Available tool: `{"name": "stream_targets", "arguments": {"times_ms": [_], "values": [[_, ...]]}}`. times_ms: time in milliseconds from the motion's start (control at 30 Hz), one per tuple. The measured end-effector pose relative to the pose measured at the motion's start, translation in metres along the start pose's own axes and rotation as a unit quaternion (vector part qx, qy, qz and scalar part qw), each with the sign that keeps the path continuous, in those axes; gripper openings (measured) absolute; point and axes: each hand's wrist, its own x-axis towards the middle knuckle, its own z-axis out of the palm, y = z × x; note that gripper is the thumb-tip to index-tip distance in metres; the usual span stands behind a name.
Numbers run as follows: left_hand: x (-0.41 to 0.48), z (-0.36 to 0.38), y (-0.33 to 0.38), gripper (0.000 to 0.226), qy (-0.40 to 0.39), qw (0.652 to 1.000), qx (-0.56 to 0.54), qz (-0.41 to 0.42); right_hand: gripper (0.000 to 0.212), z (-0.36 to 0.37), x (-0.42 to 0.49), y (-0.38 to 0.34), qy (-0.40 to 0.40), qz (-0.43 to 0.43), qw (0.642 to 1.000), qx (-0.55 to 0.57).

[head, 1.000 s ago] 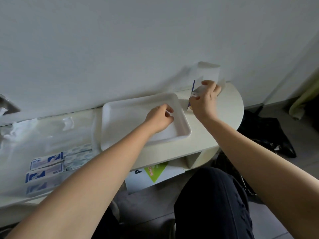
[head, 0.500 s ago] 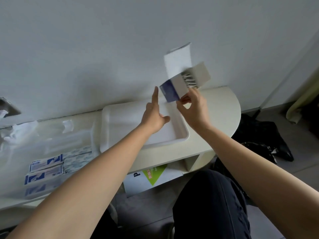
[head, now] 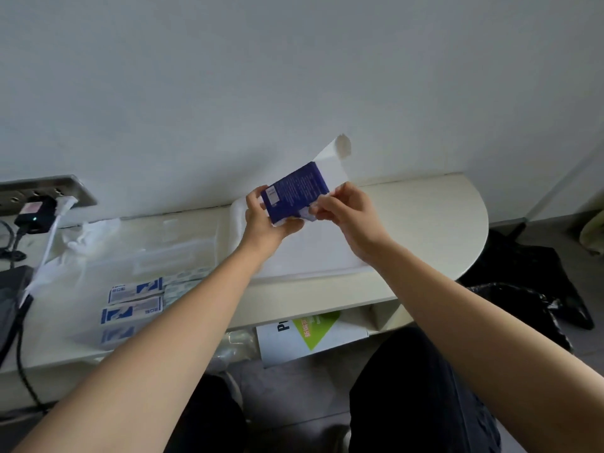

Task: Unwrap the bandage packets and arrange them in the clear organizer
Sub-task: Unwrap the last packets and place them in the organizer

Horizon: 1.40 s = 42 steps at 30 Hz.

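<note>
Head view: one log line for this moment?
left hand: grips blue box above white tray | right hand: pinches box's near end | far flap: open | wrapped packets: at left

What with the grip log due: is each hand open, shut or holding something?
Left hand: grips the blue box.
Right hand: pinches the same box's near end.

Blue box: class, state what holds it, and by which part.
Both hands hold the blue box, raised above the table. The left hand grips its lower left end and the right hand pinches its lower right corner.
</note>
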Motion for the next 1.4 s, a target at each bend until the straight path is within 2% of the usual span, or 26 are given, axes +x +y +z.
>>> {"name": "stream_targets", "arguments": {"times_ms": [133, 200, 300, 367, 433, 500, 700, 833, 967, 1033, 1133, 1233, 1333, 1400], "values": [[-0.004, -0.015, 0.004, 0.067, -0.021, 0.997, -0.079, 0.012, 0.005, 0.005, 0.013, 0.0, 0.017, 0.098, 0.972, 0.213], [-0.004, -0.019, 0.005, 0.062, -0.027, 0.997, -0.07, 0.023, 0.007, 0.007, 0.018, 0.002, 0.041, 0.145, 0.955, 0.257], [0.0, -0.026, 0.009, 0.069, -0.005, 0.999, -0.021, 0.045, 0.01, 0.009, 0.021, 0.007, 0.074, 0.201, 0.953, 0.213], [0.003, -0.028, 0.013, 0.081, 0.014, 0.997, 0.044, 0.067, 0.01, 0.007, 0.02, 0.013, 0.08, 0.237, 0.955, 0.158], [0.003, -0.027, 0.024, 0.093, 0.042, 0.989, 0.109, 0.088, 0.011, 0.006, 0.02, 0.019, 0.079, 0.261, 0.953, 0.133], [0.006, -0.022, 0.035, 0.094, 0.078, 0.978, 0.157, 0.11, 0.011, 0.006, 0.019, 0.022, 0.079, 0.274, 0.951, 0.123], [0.011, -0.021, 0.046, 0.086, 0.105, 0.972, 0.164, 0.129, 0.02, 0.012, 0.019, 0.021, 0.075, 0.268, 0.955, 0.101], [0.013, -0.031, 0.047, 0.082, 0.17, 0.966, 0.139, 0.137, 0.026, 0.01, 0.022, 0.024, 0.098, 0.268, 0.957, 0.058], [0.013, -0.038, 0.049, 0.08, 0.208, 0.965, 0.082, 0.134, 0.022, 0.005, 0.025, 0.028, 0.131, 0.264, 0.955, 0.016], [0.016, -0.041, 0.048, 0.079, 0.22, 0.971, 0.023, 0.091, 0.024, 0.002, 0.025, 0.029, 0.159, 0.257, 0.953, -0.018], [0.016, -0.041, 0.046, 0.07, 0.211, 0.973, -0.092, 0.005, 0.049, -0.007, 0.024, 0.034, 0.202, 0.249, 0.946, -0.059], [0.008, -0.037, 0.043, 0.056, 0.168, 0.951, -0.236, -0.109, 0.059, -0.014, 0.021, 0.036, 0.233, 0.214, 0.941, -0.121], [0.001, -0.034, 0.039, 0.045, 0.108, 0.903, -0.371, -0.188, 0.043, -0.013, 0.015, 0.025, 0.216, 0.131, 0.96, -0.121], [-0.003, -0.031, 0.036, 0.044, 0.073, 0.874, -0.428, -0.216, 0.021, -0.008, 0.009, 0.012, 0.119, 0.112, 0.984, -0.071]]}}
